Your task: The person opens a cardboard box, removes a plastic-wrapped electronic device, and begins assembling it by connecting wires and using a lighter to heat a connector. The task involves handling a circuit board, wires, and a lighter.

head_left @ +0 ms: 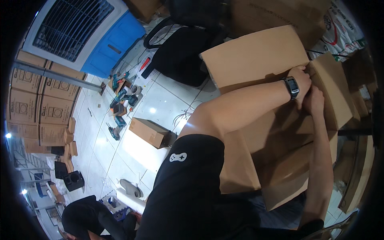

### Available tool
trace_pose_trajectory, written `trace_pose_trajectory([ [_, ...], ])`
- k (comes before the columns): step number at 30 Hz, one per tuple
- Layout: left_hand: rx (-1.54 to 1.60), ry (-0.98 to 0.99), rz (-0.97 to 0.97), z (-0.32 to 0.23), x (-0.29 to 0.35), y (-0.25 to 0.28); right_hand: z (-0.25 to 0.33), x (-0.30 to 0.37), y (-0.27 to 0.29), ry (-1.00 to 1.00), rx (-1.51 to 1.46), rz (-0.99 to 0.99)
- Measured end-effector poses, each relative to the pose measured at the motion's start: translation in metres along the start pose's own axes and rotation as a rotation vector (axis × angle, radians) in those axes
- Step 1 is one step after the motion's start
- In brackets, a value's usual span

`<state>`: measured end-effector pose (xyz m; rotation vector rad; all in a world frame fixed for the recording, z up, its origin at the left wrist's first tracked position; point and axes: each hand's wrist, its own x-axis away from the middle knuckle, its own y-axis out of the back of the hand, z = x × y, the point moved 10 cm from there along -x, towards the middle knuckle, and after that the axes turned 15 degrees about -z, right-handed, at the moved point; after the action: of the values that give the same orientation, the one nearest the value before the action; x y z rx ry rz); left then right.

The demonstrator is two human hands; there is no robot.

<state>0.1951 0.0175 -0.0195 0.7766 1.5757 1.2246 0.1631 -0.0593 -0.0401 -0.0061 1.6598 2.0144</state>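
A large brown cardboard box [256, 64] stands before me with its top flaps spread apart. Both hands meet at its far right inner corner. My left hand [302, 83], with a dark watch on the wrist, is curled over the corner where two flaps join, its thumb pointing down inside. Just below and touching it, my right hand [314, 102] is closed against the inner wall; its fingertips are partly hidden. Shadow covers much of the inside of the box, and my left forearm crosses above it.
Beyond the box stands a black office chair [180, 56]. Several cordless drills [116, 128] lie on the tiled floor near a small carton [148, 132]. A blue and white air cooler [108, 44] and stacked cartons [56, 108] are at left. Another person [86, 216] bends low at lower left.
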Motion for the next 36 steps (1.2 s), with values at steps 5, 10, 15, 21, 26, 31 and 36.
trace_pose_trajectory([
  [5, -0.015, 0.033, -0.007, 0.000, -0.004, 0.001, -0.005, -0.002, 0.004, 0.012, -0.048, 0.003],
  [10, 0.032, -0.009, 0.013, 0.001, 0.003, 0.018, 0.002, -0.006, -0.001, 0.014, -0.086, -0.008],
  [15, 0.195, -0.033, -0.385, 0.030, 0.032, 0.098, 0.051, -0.021, -0.026, 0.140, -0.418, 0.043],
  [21, 0.197, 0.223, -0.656, 0.089, 0.034, 0.147, 0.045, -0.045, -0.025, 0.135, -0.422, 0.255],
  [26, 0.190, 0.416, -0.452, 0.111, 0.031, 0.102, 0.046, -0.044, -0.026, 0.100, -0.247, 0.155],
  [31, 0.181, 0.429, -0.385, 0.129, 0.031, 0.061, 0.039, -0.045, -0.031, 0.068, -0.341, 0.037],
  [36, 0.185, 0.369, -0.375, 0.130, 0.024, 0.047, 0.025, -0.053, -0.035, -0.069, -0.308, 0.104],
])
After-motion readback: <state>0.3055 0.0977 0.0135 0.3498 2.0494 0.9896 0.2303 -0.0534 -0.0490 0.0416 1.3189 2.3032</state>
